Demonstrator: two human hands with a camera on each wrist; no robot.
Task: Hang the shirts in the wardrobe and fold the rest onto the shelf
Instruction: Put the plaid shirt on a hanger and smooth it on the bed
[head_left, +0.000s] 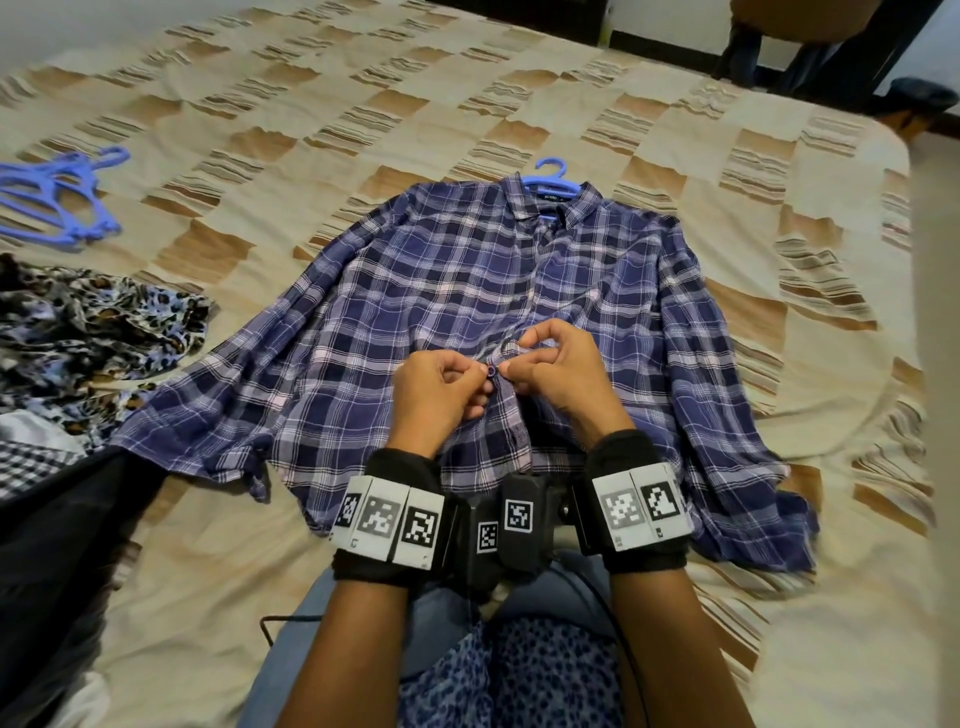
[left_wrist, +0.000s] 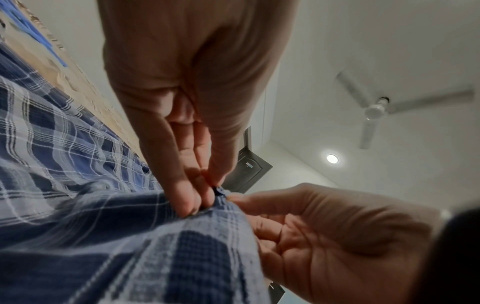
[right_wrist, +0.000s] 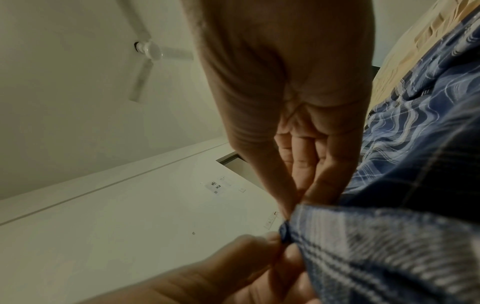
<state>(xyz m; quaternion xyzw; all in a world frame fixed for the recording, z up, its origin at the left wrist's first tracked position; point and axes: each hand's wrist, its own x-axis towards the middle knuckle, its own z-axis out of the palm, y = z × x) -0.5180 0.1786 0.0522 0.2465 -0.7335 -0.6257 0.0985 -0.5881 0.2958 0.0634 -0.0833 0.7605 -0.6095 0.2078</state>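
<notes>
A blue plaid shirt (head_left: 467, 270) lies front-up on the bed, with a blue hanger (head_left: 550, 179) poking out of its collar. Both hands meet at the shirt's front strip, low on the chest. My left hand (head_left: 480, 376) pinches the fabric edge beside a small dark button (head_left: 491, 370). From the other side, my right hand (head_left: 506, 364) pinches the opposite edge. In the left wrist view my left hand (left_wrist: 202, 203) nips the plaid cloth (left_wrist: 78, 164) at the button (left_wrist: 217, 190). In the right wrist view my right hand (right_wrist: 293, 207) grips the cloth (right_wrist: 389, 246) likewise.
Spare blue hangers (head_left: 57, 197) lie at the far left of the bed (head_left: 363, 78). A leopard-print garment (head_left: 88, 322), a black-and-white checked cloth (head_left: 26, 457) and a dark garment (head_left: 52, 545) are piled at the left. My knees are against the bed's near edge.
</notes>
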